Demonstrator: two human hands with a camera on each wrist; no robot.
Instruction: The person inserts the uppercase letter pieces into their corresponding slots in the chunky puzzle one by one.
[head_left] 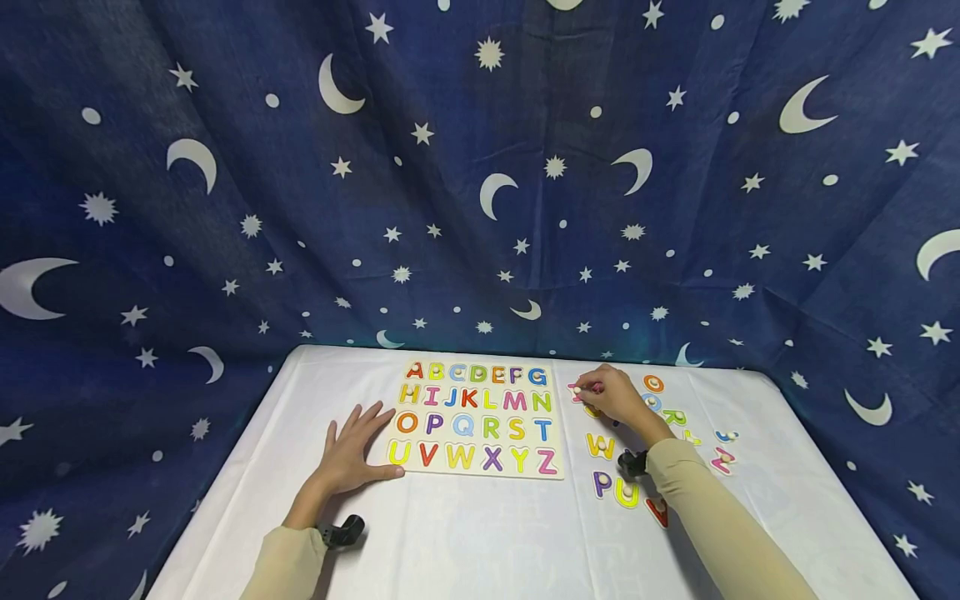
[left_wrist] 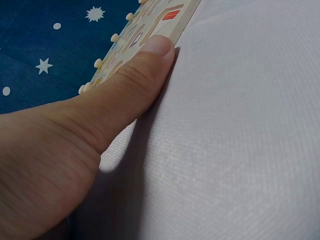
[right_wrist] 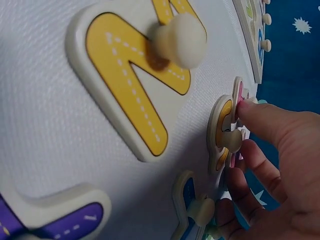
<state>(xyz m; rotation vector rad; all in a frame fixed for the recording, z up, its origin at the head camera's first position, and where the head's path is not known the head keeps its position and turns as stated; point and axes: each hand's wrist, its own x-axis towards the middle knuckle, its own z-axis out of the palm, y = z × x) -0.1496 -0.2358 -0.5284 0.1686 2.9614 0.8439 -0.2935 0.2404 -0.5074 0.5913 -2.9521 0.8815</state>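
The wooden alphabet board (head_left: 480, 479) lies on the white table. My left hand (head_left: 351, 454) rests at its left side with spread fingers. In the left wrist view the thumb (left_wrist: 135, 75) touches the board's edge near the corner. Right of the board, my right hand (head_left: 618, 398) pinches a pink letter piece (head_left: 576, 392), which looks like an I, by its knob. Fingers hide part of it. Close to that hand in the right wrist view are a yellow-orange letter piece (right_wrist: 220, 122) and a blue one (right_wrist: 188, 195), both with knobs.
Knobbed pieces fill the board's top row and its H (head_left: 408, 393). Loose letters lie around the right arm: a yellow W (head_left: 600, 445), purple P (head_left: 602, 484), yellow U (head_left: 626, 493), orange O (head_left: 653, 383), green R (head_left: 674, 417) and several others. A starry blue cloth (head_left: 450, 208) hangs behind.
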